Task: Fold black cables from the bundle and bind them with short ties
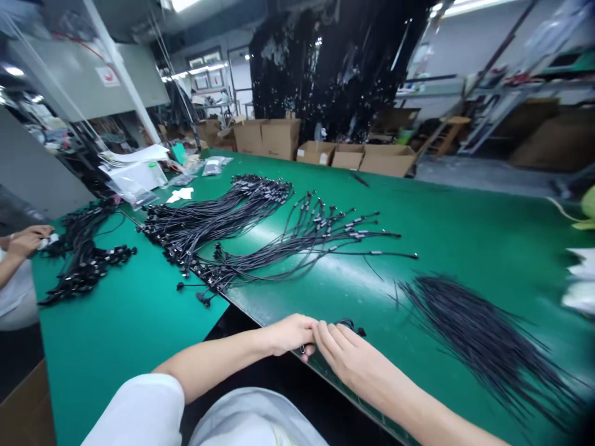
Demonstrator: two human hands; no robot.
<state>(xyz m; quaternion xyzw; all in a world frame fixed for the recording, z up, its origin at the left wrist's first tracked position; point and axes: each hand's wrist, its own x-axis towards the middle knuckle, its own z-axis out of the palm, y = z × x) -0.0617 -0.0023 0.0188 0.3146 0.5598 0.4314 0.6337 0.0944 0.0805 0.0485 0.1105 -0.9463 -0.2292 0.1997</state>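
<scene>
**Two hands close on a single black cable at the edge of a green workbench**

At the lower centre of the frame, we see the left hand (290,334) and the right hand (346,356) meeting at the near edge of the green table (465,210), both working one small black cable (349,324). The left hand is curled shut, its fingers pinching the cable's near end, where a small dark tip shows just below the thumb. The right hand lies flatter, fingers together and bent lightly over the cable, whose coiled loop peeks out just beyond the fingertips; we cannot tell how firmly it grips. We judge the step in hand to be the gathering or winding of this one cable between the two hands. The next move, as we read it, calls for a steady pinch on the left while the right guides the loose loop without letting it spring open.

In the middle of the frame a fanned bundle of cables (307,235) with small connectors spreads across the table, and a denser bundle (214,217) lies just to its left. At lower right a sheaf of thin black wires (483,341) lies blurred. At far left another person's hand (28,240) rests by a further pile of cables (83,254). Cardboard boxes (353,155) line the table's far edge at upper centre.
</scene>
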